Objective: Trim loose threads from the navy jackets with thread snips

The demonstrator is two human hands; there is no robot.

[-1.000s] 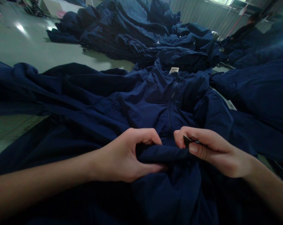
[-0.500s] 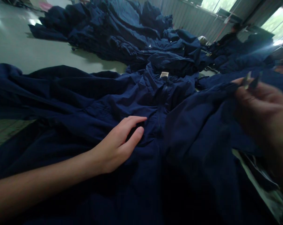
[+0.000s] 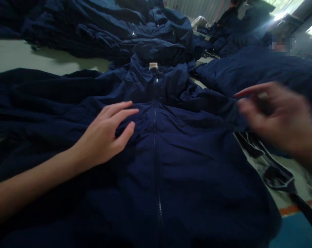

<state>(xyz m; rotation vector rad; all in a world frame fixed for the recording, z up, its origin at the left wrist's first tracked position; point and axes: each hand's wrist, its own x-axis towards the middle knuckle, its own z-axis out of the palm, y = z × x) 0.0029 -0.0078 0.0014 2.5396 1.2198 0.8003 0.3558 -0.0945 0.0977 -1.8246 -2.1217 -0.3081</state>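
A dark navy jacket (image 3: 192,165) lies spread face up before me, its collar at the far end. Its front zipper (image 3: 156,137) runs closed down the middle, below a small pale label (image 3: 153,65) inside the collar. My left hand (image 3: 106,132) rests on or just over the chest left of the zipper, fingers apart. At the sleeve on the right is my right hand (image 3: 279,117), smeared by motion, index finger and thumb apart. A pale glint of the thread snips (image 3: 263,95) shows inside it; the rest of them is hidden by the fingers.
A big heap of navy garments (image 3: 106,31) lies beyond the jacket, with another navy pile (image 3: 254,69) at the right. Dark straps with pale edges (image 3: 277,177) lie beside the jacket's right side. People are among the piles at the back right.
The right front of the jacket, lifted by my right hand before, now lies flat. My right hand has let go of that cloth. The view has swung right, and the snips' blades no longer stick out visibly.
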